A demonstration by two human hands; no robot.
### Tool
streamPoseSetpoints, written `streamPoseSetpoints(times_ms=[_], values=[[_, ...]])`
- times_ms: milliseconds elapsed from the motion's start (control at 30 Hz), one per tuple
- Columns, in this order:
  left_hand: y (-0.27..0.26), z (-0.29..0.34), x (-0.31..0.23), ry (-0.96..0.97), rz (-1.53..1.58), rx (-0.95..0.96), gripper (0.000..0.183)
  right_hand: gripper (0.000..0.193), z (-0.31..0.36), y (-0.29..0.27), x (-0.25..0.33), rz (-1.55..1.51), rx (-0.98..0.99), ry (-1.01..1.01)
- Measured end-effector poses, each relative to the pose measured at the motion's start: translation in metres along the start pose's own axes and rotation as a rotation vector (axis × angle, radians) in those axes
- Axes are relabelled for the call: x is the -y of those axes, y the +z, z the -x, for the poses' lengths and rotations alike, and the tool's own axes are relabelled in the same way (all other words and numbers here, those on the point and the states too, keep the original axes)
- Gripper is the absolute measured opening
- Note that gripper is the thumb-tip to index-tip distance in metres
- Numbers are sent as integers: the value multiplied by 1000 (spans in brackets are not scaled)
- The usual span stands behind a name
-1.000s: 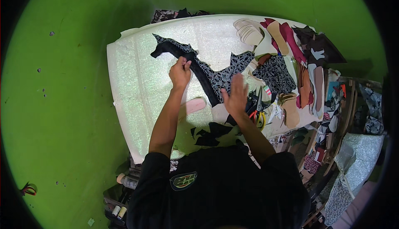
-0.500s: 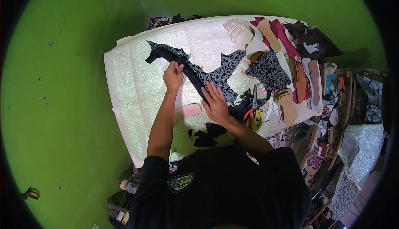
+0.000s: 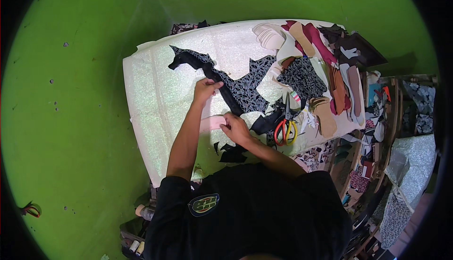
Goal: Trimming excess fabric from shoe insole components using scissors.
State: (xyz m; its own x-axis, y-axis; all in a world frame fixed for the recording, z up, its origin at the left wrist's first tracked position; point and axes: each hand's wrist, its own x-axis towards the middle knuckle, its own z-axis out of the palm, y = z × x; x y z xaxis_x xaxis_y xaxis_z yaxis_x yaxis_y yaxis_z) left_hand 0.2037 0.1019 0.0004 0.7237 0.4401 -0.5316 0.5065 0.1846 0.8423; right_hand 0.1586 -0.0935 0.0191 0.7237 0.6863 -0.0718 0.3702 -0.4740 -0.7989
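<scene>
A black-and-white patterned fabric piece (image 3: 250, 88) with a plain black edge strip (image 3: 230, 98) lies on the pale sheet-covered table (image 3: 160, 90). My left hand (image 3: 206, 90) is closed at the strip's near edge, thumb and fingertips together on the cloth. Just below the strip's lower end, my right hand (image 3: 236, 128) has its thumb and fingers closed round the right end of a pink, sole-shaped piece (image 3: 212, 123). Red-and-yellow-handled scissors (image 3: 286, 130) rest to the right of that hand, beside black scraps (image 3: 265, 123).
Another patterned fabric piece (image 3: 302, 79) lies farther right. Around it are stacked beige sole shapes (image 3: 269, 36), maroon pieces (image 3: 321, 43) and brown strips (image 3: 336, 88). More black scraps (image 3: 232, 154) lie near my body. Cluttered wooden shelving (image 3: 396, 113) stands to the right of the table.
My right hand has left the patterned fabric, moved toward me and closed on the pink piece. My left hand has shifted slightly down and right along the black strip.
</scene>
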Motion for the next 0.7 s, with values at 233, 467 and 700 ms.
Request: streamPoseSetpoints(times_ms=[233, 467, 700], values=[[11, 14, 25, 43, -88, 35, 12, 15, 21, -14, -28, -433, 106, 200], [-22, 42, 58, 122, -101, 14, 12, 12, 25, -97, -49, -653, -2, 329], [0, 90, 26, -22, 188, -83, 16, 18, -31, -117, -70, -589, -45, 286]])
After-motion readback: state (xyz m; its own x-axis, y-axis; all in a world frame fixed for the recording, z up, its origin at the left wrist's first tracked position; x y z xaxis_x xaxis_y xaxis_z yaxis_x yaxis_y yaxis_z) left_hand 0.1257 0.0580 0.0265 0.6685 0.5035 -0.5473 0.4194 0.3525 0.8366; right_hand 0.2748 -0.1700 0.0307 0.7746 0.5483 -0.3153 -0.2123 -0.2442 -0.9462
